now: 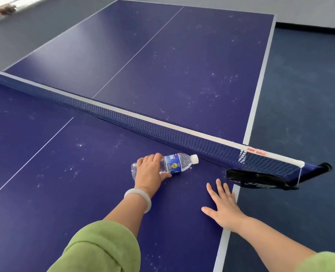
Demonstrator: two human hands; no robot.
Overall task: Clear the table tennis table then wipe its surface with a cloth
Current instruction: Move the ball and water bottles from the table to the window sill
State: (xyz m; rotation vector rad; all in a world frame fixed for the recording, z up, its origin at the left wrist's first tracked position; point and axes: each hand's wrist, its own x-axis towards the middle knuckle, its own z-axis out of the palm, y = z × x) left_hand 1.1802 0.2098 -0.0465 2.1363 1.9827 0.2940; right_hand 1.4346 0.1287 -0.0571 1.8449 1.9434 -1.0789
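Clear bottle is lying along the net, cap toward the right edge of the table; my left hand is gripping it, right hand lying spread.

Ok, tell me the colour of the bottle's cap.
White: the cap of the bottle, clearest in the head view.

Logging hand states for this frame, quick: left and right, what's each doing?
Left hand: grips the clear plastic water bottle with blue label, which lies on its side.
Right hand: open, fingers spread, palm down, holding nothing.
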